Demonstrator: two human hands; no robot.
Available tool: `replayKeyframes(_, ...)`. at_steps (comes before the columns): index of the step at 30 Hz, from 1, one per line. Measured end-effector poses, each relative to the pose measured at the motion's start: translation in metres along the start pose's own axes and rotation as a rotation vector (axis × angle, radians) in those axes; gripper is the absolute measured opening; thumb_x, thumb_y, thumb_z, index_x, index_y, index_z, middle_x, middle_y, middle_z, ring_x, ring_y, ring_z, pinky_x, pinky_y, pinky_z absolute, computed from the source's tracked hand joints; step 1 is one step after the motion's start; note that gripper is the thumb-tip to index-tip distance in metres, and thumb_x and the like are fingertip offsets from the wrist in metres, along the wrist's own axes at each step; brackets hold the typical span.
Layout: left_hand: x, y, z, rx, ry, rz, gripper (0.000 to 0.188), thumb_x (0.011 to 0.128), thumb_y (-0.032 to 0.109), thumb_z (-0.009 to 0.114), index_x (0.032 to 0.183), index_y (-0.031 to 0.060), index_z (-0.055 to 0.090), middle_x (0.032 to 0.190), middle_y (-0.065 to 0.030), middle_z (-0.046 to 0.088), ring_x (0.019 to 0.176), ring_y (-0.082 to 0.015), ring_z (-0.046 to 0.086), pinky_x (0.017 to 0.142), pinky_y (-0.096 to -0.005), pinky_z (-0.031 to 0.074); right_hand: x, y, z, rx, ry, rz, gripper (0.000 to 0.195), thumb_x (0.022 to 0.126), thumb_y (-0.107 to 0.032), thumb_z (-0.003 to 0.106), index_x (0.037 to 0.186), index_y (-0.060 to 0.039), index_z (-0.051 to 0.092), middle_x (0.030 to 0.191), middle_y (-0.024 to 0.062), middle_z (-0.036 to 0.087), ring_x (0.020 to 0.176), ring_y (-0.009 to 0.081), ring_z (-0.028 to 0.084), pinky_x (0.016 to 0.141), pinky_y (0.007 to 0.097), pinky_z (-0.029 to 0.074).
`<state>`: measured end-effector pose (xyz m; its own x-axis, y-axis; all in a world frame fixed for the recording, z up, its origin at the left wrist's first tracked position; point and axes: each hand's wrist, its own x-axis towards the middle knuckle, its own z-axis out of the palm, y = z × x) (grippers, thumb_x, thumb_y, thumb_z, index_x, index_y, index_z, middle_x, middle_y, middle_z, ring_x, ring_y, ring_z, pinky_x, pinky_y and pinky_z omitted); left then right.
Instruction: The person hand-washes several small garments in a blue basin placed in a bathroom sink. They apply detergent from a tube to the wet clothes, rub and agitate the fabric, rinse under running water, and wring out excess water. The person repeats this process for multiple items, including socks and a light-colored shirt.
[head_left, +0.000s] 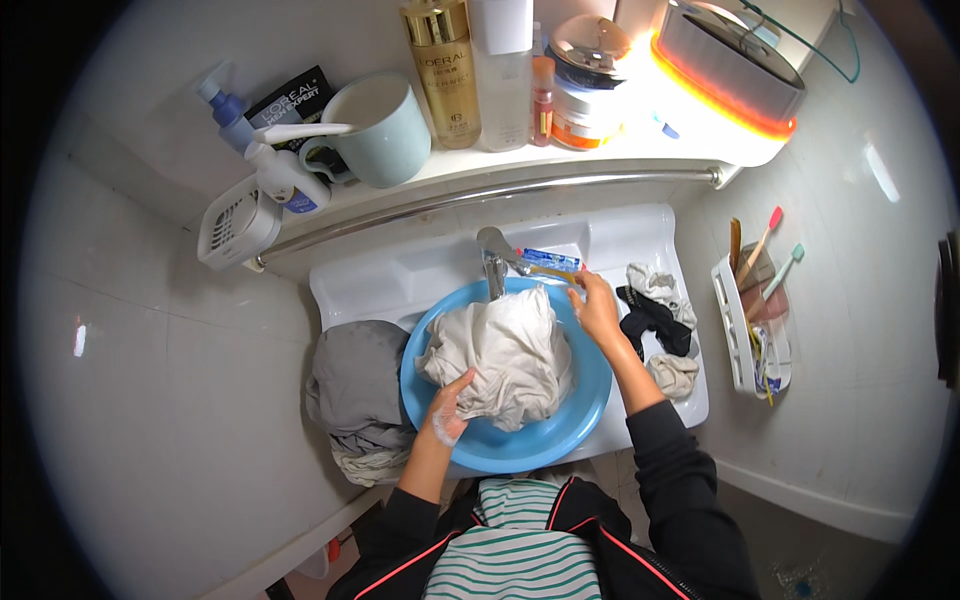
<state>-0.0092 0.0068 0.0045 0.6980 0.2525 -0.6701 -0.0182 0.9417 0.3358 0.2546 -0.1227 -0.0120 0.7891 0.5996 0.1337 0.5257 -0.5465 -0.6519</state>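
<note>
A white wet garment (502, 352) lies bunched in a blue plastic basin (589, 390), which stands in the white washbasin (360, 281). My left hand (450, 409) grips the near left edge of the cloth, thumb on top, with soap foam on the wrist. Beyond the basin's far right rim, my right hand (598, 307) reaches to the end of a thin yellow handle-like object (553, 274); whether the fingers close on it is unclear. A blue and white tube (551, 259) rests just behind that object. The chrome faucet (493, 259) reaches over the basin's back rim.
Grey folded cloth (356, 375) is piled left of the basin. On the right lie a black cloth item (656, 322) and small whitish cloths (673, 375). A metal rail (480, 196) runs below a shelf holding bottles and a mug (382, 131). A toothbrush rack (731, 330) hangs at right.
</note>
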Motion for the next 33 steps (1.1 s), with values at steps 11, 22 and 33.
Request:
replayKeyframes(11, -0.003, -0.001, -0.020, -0.172, -0.029, -0.050, 0.050, 0.090, 0.026, 0.050, 0.128, -0.0024, 0.035, 0.123, -0.0172, 0.048, 0.109, -0.0314, 0.050, 0.093, -0.0435, 0.042, 0.077, 0.043, 0.057, -0.509, -0.226, -0.171, 0.042, 0.061, -0.015, 0.073, 0.098, -0.0036, 0.055, 0.094, 0.0128, 0.053, 0.090, 0.0297, 0.054, 0.077, 0.0376, 0.046)
replayKeyframes(22, 0.000, 0.006, 0.005, -0.148, -0.089, 0.009, 0.052, 0.089, 0.031, 0.049, 0.129, 0.0000, 0.035, 0.126, -0.0159, 0.046, 0.113, -0.0320, 0.048, 0.096, -0.0455, 0.038, 0.040, 0.059, 0.018, -0.274, -0.132, 0.124, 0.040, 0.065, -0.027, 0.069, 0.091, 0.0001, 0.055, 0.079, 0.0201, 0.059, 0.074, 0.0353, 0.058, 0.068, 0.0398, 0.048)
replayKeyframes(33, -0.006, -0.005, 0.001, 0.002, -0.168, -0.090, 0.055, 0.091, 0.042, 0.038, 0.132, 0.0057, 0.033, 0.129, -0.0107, 0.044, 0.116, -0.0283, 0.045, 0.097, -0.0428, 0.036, -0.100, -0.084, 0.001, 0.402, -0.154, 0.014, 0.071, 0.074, -0.014, 0.068, 0.135, -0.0084, 0.032, 0.122, 0.0192, 0.050, 0.104, 0.0256, 0.053, 0.085, 0.0314, 0.044)
